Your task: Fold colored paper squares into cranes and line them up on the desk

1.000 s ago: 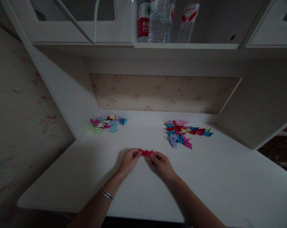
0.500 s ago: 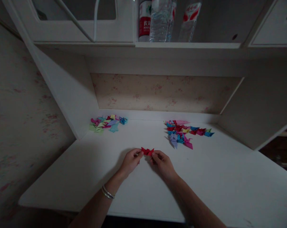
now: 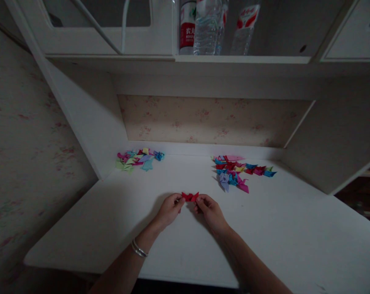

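White counter (image 3: 279,232), floral wallpaper (image 3: 215,118) behind, bottles (image 3: 206,34) on shelf (image 3: 243,59) above. Left pile (image 3: 144,158) and right pile (image 3: 233,179) of coloured folded paper at the back, both beyond the hands; right pile nearer. Red paper (image 3: 190,197) mid-counter, between the hands. Long axis left-right, end tips up or away from the person, can't tell which. Left hand (image 3: 169,210) pinching its left end, right hand (image 3: 212,212) its right.
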The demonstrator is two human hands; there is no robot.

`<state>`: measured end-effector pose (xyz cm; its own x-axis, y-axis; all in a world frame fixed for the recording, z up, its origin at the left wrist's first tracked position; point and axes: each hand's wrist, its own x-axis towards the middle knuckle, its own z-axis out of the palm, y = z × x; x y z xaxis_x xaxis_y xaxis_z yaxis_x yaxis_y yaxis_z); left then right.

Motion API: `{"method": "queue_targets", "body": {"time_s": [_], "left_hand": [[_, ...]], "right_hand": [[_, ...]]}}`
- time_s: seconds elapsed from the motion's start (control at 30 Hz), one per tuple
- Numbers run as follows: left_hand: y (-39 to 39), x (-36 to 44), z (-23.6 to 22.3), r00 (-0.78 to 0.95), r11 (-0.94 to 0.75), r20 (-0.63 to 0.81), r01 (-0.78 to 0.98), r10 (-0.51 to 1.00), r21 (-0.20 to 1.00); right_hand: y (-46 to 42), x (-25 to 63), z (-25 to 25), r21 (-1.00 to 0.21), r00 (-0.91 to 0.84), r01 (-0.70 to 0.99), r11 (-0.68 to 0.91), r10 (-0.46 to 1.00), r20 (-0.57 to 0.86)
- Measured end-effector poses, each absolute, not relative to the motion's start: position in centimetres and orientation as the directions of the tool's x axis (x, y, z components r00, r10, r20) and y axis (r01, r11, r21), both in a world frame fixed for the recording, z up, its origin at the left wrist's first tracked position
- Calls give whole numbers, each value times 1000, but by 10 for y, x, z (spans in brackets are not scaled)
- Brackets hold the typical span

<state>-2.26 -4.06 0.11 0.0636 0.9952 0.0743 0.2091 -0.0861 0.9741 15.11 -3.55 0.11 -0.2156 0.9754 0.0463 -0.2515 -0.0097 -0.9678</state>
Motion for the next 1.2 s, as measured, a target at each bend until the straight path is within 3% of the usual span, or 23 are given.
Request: {"method": "queue_targets", "body": {"time_s": [0.9,1.2], "left_hand": [[-40,-21,4,51,-25,19,131,999,991],[-45,-22,15,58,-14,10,73,998,997]], "right_hand": [[-37,149,1,-976,-166,-217,18,985,55],[-37,151,5,-962,-167,-270,-50,986,-4]]}}
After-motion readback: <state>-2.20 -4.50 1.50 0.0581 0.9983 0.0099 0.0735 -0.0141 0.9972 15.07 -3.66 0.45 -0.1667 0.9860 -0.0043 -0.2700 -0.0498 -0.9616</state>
